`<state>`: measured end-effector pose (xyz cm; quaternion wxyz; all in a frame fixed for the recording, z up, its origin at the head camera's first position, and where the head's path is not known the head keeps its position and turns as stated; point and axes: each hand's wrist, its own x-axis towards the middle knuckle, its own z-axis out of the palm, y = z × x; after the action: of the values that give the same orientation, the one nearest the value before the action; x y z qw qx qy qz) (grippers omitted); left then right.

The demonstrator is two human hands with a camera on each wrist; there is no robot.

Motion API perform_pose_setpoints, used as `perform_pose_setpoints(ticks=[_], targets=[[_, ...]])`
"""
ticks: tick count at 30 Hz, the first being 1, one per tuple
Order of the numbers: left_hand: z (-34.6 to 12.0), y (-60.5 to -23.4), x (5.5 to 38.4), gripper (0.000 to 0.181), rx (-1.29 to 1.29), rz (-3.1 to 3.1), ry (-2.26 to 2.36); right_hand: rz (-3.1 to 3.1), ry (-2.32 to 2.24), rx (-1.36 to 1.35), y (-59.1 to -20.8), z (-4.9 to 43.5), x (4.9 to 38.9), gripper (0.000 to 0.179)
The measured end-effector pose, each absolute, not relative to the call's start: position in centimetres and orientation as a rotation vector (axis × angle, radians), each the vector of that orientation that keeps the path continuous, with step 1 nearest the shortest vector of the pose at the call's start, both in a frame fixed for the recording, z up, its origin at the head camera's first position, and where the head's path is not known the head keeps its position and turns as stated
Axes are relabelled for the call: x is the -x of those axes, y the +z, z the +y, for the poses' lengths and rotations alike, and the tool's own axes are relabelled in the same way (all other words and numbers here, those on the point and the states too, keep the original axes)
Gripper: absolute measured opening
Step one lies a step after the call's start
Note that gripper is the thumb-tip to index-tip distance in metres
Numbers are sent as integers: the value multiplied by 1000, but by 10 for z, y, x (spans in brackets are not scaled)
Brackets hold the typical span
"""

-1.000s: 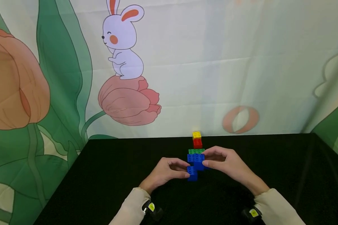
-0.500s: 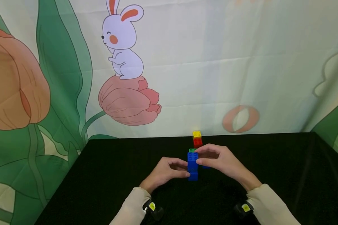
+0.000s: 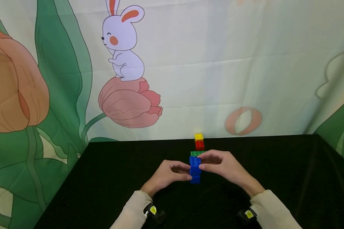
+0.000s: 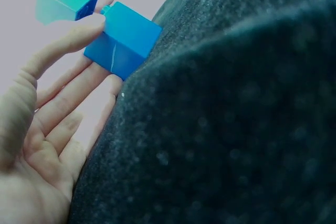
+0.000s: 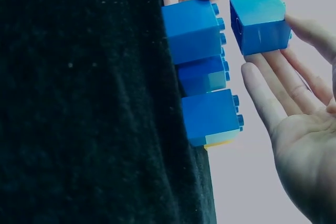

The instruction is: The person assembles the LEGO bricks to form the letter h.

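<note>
In the head view, the left hand pinches the lower blue block on the black table, and the right hand pinches the upper blue block. In the left wrist view, the left hand is narrow around its block; in the right wrist view, a gap separates the two blocks.

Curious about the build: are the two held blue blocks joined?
No, a gap separates the upper block in the right hand from the lower block in the left hand.
</note>
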<state>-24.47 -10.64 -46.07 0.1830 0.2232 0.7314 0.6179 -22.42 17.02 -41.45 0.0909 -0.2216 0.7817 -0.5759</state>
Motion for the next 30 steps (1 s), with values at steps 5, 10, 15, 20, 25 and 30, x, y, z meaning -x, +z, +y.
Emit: perform_pose_setpoints(ticks=[5, 10, 15, 20, 25, 30], targets=[[-106, -462, 245, 35, -631, 2047, 1752, 2318, -1708, 656, -418, 170, 224, 40], [-106, -461, 245, 35, -640, 2043, 1756, 2338, -1691, 650, -419, 169, 226, 40], [-106, -460, 244, 35, -662, 2030, 1767, 2327, -1687, 657, -421, 168, 228, 40], [-106, -461, 244, 35, -671, 2033, 1761, 2318, -1692, 665, -421, 168, 227, 40], [-106, -461, 244, 35, -683, 2035, 1754, 2321, -1684, 671, -422, 168, 227, 39], [-108, -462, 244, 36, -685, 2035, 1748, 2315, -1677, 674, -422, 167, 227, 39]])
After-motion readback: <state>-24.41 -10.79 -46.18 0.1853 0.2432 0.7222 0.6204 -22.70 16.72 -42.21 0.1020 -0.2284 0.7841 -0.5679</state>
